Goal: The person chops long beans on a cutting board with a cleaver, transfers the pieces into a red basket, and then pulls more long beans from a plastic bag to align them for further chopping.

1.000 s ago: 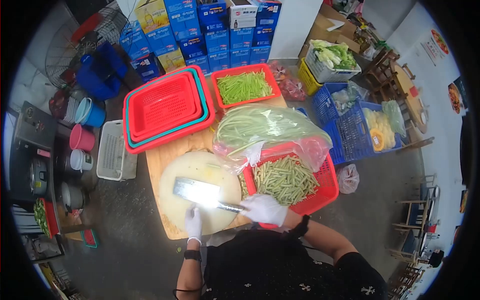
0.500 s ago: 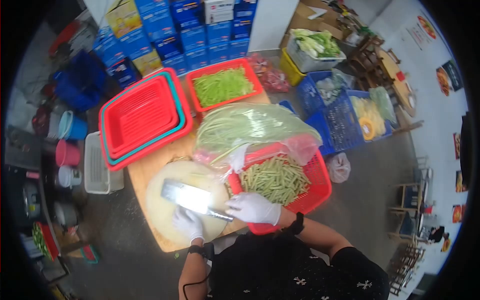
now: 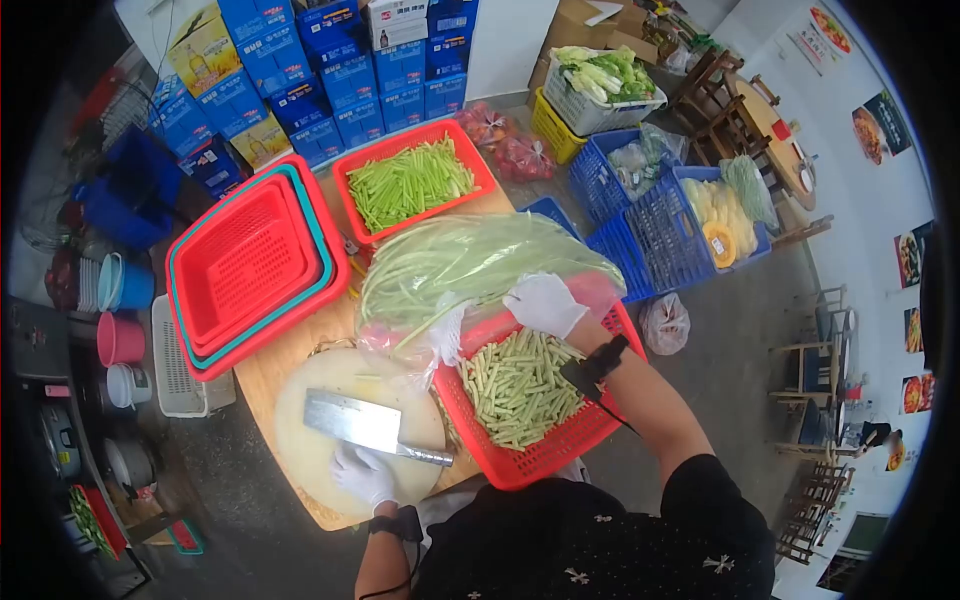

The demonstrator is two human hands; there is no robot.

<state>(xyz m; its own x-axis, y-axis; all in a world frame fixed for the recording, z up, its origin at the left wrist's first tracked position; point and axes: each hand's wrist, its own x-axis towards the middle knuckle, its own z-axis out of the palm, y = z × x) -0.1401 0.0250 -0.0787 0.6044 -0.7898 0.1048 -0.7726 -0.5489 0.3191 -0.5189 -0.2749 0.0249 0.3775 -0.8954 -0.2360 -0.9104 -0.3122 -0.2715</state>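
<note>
My left hand [image 3: 362, 474], in a white glove, rests on the round cutting board [image 3: 300, 440], its fingers loosely apart and nothing visible in them. Just beyond its fingertips lies a cleaver [image 3: 352, 418], flat on the board with its handle toward the right. My right hand [image 3: 546, 305], also gloved, reaches over the clear plastic bag [image 3: 470, 255] of long green beans, above the far rim of a red basket [image 3: 540, 462]. Its fingers are stretched out and partly hidden, and I see nothing held. Cut bean pieces [image 3: 520, 385] fill much of that basket.
Nested red and teal baskets [image 3: 250, 270] stand at the table's left. A red basket of cut green stalks [image 3: 412, 185] sits at the back. Blue crates [image 3: 665, 225] and a tied bag [image 3: 665, 325] are on the floor at right. Blue boxes [image 3: 350, 85] are stacked behind.
My right hand has moved from beside the cleaver handle across the red basket to the bag of beans. The basket has turned slightly. My left hand stays by the cleaver; the view has shifted.
</note>
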